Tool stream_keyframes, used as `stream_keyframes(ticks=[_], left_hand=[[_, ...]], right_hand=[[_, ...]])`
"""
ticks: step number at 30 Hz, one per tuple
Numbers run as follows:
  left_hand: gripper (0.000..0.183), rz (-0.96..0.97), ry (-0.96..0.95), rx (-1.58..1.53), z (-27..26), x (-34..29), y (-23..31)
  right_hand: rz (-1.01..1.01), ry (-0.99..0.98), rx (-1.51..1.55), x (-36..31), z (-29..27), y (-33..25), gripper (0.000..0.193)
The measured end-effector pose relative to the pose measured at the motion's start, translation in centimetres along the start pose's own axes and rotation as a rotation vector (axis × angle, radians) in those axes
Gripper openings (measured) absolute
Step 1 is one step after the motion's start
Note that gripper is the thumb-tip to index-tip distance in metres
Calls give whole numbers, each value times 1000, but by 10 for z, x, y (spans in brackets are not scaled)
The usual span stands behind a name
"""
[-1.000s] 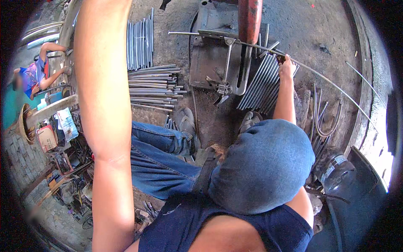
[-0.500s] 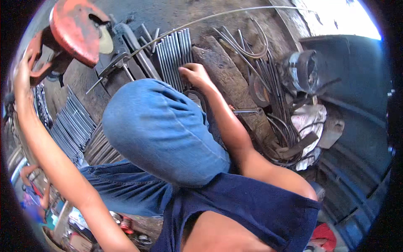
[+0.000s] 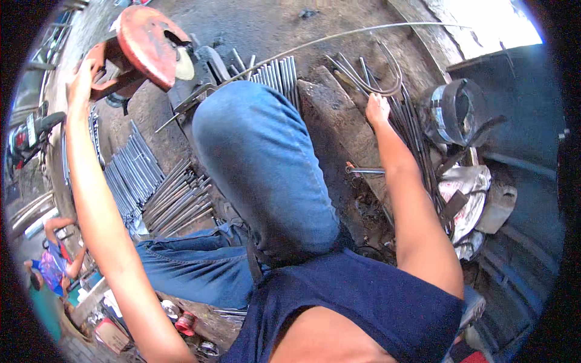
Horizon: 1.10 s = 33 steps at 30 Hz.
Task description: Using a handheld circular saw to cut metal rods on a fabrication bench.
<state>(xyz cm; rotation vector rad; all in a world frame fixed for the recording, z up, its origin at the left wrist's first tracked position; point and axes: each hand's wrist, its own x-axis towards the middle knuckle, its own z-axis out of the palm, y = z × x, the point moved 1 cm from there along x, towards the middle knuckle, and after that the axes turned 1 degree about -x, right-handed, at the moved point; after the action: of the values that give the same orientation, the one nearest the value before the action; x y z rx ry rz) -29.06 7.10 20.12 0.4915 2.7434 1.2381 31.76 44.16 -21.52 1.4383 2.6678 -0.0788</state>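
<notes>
My left hand (image 3: 80, 88) is closed around the handle frame of a red cut-off saw (image 3: 145, 45) at the upper left. Its pale disc (image 3: 185, 64) shows beneath the guard. A long thin rod (image 3: 339, 38) runs in an arc from the saw's clamp (image 3: 193, 100) toward the upper right. Out to the right, my right hand (image 3: 378, 109) is closed at the bent rods (image 3: 393, 69) and a bundle of long dark rods (image 3: 414, 121). What its fingers hold is hidden. Short cut rods (image 3: 281, 77) lie side by side beyond my raised knee (image 3: 260, 157).
Short rods (image 3: 134, 175) and darker ones (image 3: 175, 202) lie in rows at the left. A wooden plank (image 3: 339, 115) with a wrench (image 3: 366, 170) is right of my knee. A round metal container (image 3: 454, 112) stands farther right. Another person (image 3: 57, 260) is at the lower left.
My right hand has moved right, from the row of short rods to the bent rods. My left hand stays on the saw handle. The whole view has shifted, with the saw now farther right.
</notes>
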Motion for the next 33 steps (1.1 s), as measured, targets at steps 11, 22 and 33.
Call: stream_keyframes(ticks=[11,22,33], left_hand=[[61,126,77,71,13,-28,20],[46,182,128,136,17,-76,54],[71,354,482,237,20,-90,-20]], right_hand=[[-27,-74,34,-3,14,19,25],[390,39,480,-124,-146,-32,39],[93,12,573,-185,-209,-33,36]])
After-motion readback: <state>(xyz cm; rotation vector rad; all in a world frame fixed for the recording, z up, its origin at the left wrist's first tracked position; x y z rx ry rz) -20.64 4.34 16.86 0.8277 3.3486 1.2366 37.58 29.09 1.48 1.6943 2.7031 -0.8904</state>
